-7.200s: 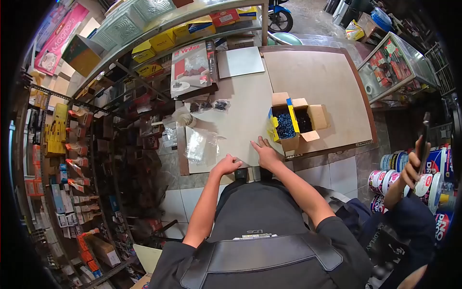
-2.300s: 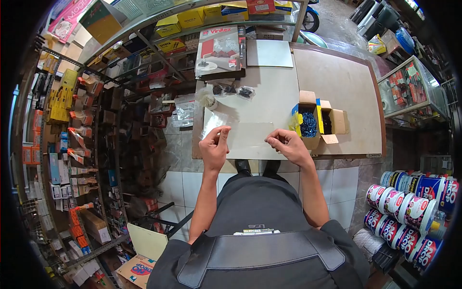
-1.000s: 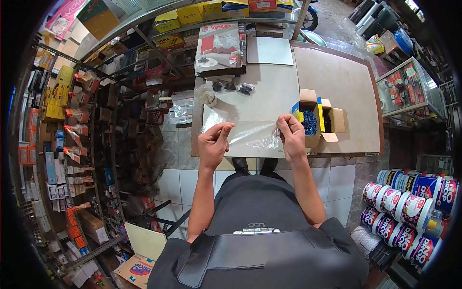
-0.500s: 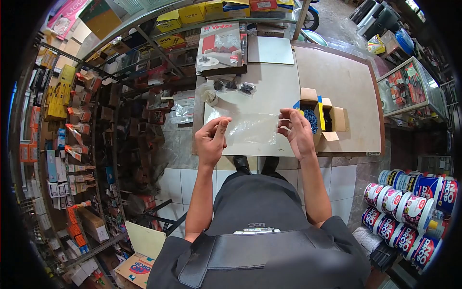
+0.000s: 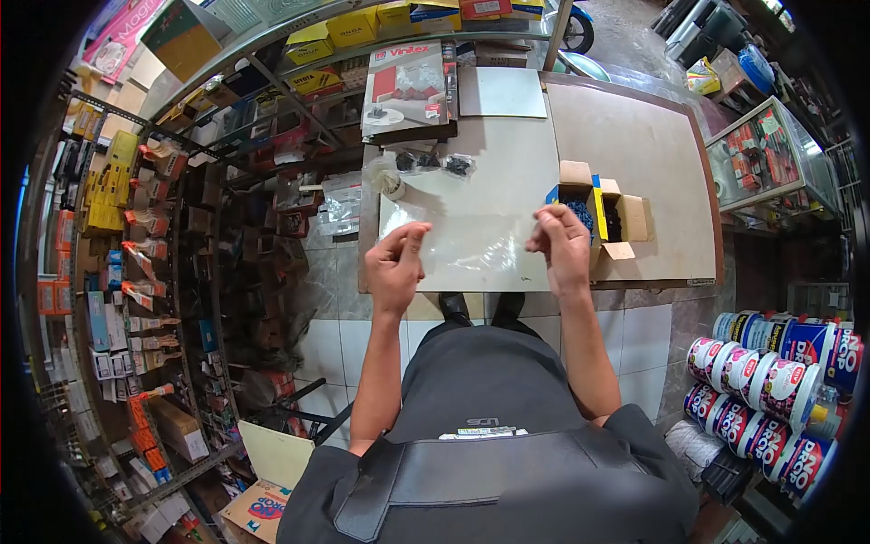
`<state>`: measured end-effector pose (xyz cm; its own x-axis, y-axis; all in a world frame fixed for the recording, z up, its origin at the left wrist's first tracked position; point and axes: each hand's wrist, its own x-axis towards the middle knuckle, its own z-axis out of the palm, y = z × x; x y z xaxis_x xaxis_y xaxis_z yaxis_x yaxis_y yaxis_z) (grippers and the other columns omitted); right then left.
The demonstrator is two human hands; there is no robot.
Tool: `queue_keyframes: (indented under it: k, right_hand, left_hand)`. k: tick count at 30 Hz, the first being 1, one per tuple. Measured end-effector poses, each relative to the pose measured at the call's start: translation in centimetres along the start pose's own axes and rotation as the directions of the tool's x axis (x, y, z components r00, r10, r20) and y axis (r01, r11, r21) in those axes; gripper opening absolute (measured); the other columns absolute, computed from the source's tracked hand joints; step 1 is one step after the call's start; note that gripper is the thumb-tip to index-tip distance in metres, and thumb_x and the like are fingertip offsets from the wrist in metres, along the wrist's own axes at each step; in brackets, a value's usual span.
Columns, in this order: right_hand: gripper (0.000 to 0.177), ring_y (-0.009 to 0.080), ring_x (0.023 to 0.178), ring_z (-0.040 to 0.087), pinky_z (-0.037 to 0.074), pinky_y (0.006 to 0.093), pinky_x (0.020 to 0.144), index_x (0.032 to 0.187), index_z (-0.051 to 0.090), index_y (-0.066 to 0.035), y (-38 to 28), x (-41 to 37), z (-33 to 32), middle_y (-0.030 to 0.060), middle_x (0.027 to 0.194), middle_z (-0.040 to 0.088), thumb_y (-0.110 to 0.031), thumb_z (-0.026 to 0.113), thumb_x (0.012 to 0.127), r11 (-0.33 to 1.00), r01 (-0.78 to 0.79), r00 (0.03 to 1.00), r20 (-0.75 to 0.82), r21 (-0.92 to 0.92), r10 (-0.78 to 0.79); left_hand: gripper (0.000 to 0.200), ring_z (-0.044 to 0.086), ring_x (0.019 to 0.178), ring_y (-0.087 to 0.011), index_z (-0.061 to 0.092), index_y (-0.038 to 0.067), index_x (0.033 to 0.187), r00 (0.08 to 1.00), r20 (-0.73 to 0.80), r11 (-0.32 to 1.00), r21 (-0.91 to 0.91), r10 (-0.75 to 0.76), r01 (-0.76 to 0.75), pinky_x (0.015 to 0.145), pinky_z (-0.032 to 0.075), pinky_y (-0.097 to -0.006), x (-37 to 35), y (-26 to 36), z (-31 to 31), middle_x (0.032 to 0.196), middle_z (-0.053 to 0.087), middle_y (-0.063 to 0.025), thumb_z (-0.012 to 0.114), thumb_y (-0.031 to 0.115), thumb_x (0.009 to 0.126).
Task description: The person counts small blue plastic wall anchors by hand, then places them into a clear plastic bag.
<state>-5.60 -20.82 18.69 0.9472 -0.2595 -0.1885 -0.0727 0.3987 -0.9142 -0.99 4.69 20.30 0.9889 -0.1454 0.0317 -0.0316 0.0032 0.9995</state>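
A clear plastic bag (image 5: 476,249) stretches between my hands over the front of the pale table. My left hand (image 5: 396,265) is closed, thumb pressed on the fingers, at the bag's left edge. At the bag's right side my right hand (image 5: 564,249) has its fingertips pinched together. Just beyond my right hand stand open cartons, one with blue pieces (image 5: 580,214) and one with dark pieces (image 5: 613,220). Small bags of black parts (image 5: 459,166) lie farther back, near a whitish container (image 5: 390,181) wrapped in plastic.
A Vinilex box (image 5: 408,89) and a white board (image 5: 503,92) are at the table's back. Crowded shelves (image 5: 145,236) rise on the left. Paint cans (image 5: 770,390) are stacked at the right, below a glass case (image 5: 770,154).
My right hand's fingers have gone from spread to pinched together. The view has shifted slightly. My left hand stays closed at the bag's edge.
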Motion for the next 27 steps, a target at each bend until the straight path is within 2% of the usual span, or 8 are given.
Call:
queue_keyframes:
  k: [2,5,7,10,13,18,21,27]
  right_hand:
    - [0.013,0.0098,0.075,0.062,0.054,0.0239,0.071,0.103,0.065,-0.001,-0.4,0.5,-1.3,0.0021,0.083,0.063,-0.012,0.060,0.100,0.995,0.068,0.991,-0.118,0.079,-0.059]
    - [0.013,0.0103,0.077,0.063,0.055,0.0253,0.072,0.102,0.065,-0.002,-1.1,0.7,-1.8,0.0029,0.086,0.064,-0.013,0.059,0.101,0.993,0.065,0.990,-0.127,0.099,-0.052]
    - [0.015,0.0104,0.081,0.063,0.056,0.0262,0.075,0.106,0.065,-0.002,-1.1,0.5,-1.8,0.0036,0.090,0.065,-0.014,0.059,0.101,0.996,0.042,0.996,-0.082,0.078,-0.036]
    - [0.025,0.0116,0.086,0.065,0.055,0.0273,0.081,0.118,0.063,0.001,-0.9,0.4,-0.7,0.0063,0.099,0.067,-0.015,0.063,0.099,0.999,-0.037,0.995,0.095,-0.039,0.041]
    - [0.027,0.0120,0.085,0.064,0.054,0.0273,0.083,0.120,0.063,0.001,-0.9,0.1,1.2,0.0064,0.101,0.068,-0.014,0.065,0.097,0.992,-0.056,0.981,0.178,-0.112,0.075]
    - [0.021,0.0072,0.084,0.062,0.050,0.0228,0.079,0.109,0.068,0.001,0.4,0.1,1.6,0.0015,0.093,0.069,-0.012,0.071,0.093,0.977,0.004,0.972,0.232,-0.211,0.046]
    - [0.016,0.0051,0.077,0.060,0.048,0.0214,0.071,0.097,0.070,0.000,0.0,0.0,1.7,-0.0008,0.083,0.068,-0.014,0.074,0.092,0.958,0.011,0.984,0.172,-0.288,0.041]
    - [0.018,0.0026,0.069,0.055,0.043,0.0198,0.061,0.090,0.069,-0.001,0.1,0.2,1.2,-0.0034,0.075,0.065,-0.017,0.077,0.090,0.917,0.028,0.990,0.135,-0.397,0.028]
  left_hand:
    - [0.026,0.042,0.047,-0.0006,0.073,0.000,0.105,0.990,-0.137,0.999,0.035,0.013,-0.009,0.042,0.028,-0.0202,0.1,-0.1,-1.0,0.063,0.055,0.0051,0.065,0.024,0.102]
    - [0.026,0.042,0.048,-0.0006,0.073,0.000,0.105,0.989,-0.148,0.998,0.062,0.000,0.009,0.043,0.029,-0.0202,0.0,-0.2,-2.5,0.065,0.055,0.0049,0.064,0.024,0.102]
    - [0.026,0.044,0.047,-0.0009,0.074,0.000,0.104,0.991,-0.135,0.997,0.071,-0.009,0.018,0.043,0.031,-0.0206,-0.1,-0.2,-2.7,0.061,0.055,0.0056,0.066,0.025,0.101]
    - [0.026,0.044,0.047,-0.0010,0.074,0.001,0.105,0.993,-0.112,0.996,0.080,-0.020,0.030,0.043,0.031,-0.0207,-0.4,0.0,-2.2,0.061,0.055,0.0056,0.067,0.026,0.100]
    - [0.026,0.042,0.047,-0.0005,0.073,0.001,0.105,0.997,-0.080,0.997,0.074,-0.021,0.027,0.043,0.029,-0.0202,-0.6,0.0,-1.3,0.063,0.054,0.0060,0.066,0.026,0.101]
    - [0.028,0.044,0.048,-0.0005,0.075,0.001,0.105,0.998,-0.032,0.993,0.101,-0.052,0.055,0.043,0.030,-0.0203,-0.9,-0.1,-1.0,0.064,0.056,0.0055,0.068,0.027,0.099]
    - [0.028,0.044,0.049,-0.0007,0.075,0.001,0.106,0.998,-0.032,0.993,0.108,-0.045,0.049,0.043,0.031,-0.0201,-0.9,-0.4,-1.1,0.065,0.058,0.0051,0.068,0.027,0.099]
    - [0.027,0.045,0.049,-0.0011,0.075,0.001,0.106,0.998,-0.031,0.993,0.110,-0.046,0.049,0.044,0.032,-0.0203,-0.7,-0.5,-1.3,0.066,0.058,0.0047,0.068,0.027,0.099]
